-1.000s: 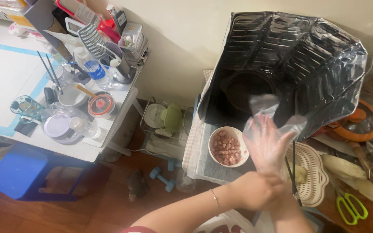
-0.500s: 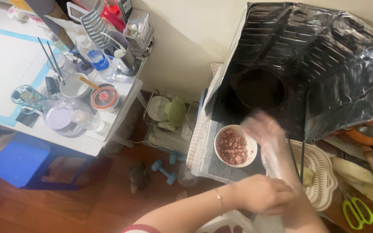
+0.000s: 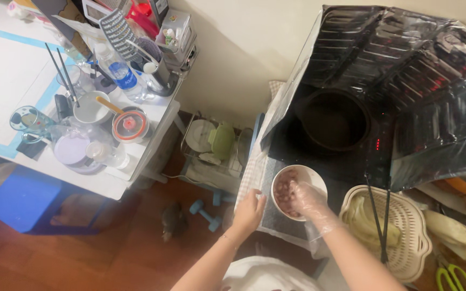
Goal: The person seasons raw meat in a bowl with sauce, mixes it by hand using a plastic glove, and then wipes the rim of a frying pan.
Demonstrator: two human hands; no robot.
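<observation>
**Gloved hand in a bowl of chopped meat beside a foil-shielded stove**

Seen from above, a round white bowl of pinkish chopped meat (image 3: 297, 189) sits on a grey mat at the front edge of a low counter, just in front of a black cooktop. The right hand (image 3: 307, 200), covered by a loose clear plastic glove, reaches into the bowl with fingers curled down onto the meat; whether it pinches any pieces cannot be told. The bare left hand (image 3: 249, 212) rests against the bowl's left rim, fingers close together and slightly bent.

Behind the bowl, a dark round pot (image 3: 334, 119) stands on the cooktop, wrapped on three sides by a crinkled silver foil splash guard (image 3: 405, 70). To the right, a cream plastic colander (image 3: 405, 237) holds pale vegetable pieces, with two dark chopsticks (image 3: 378, 215) lying across it.
</observation>
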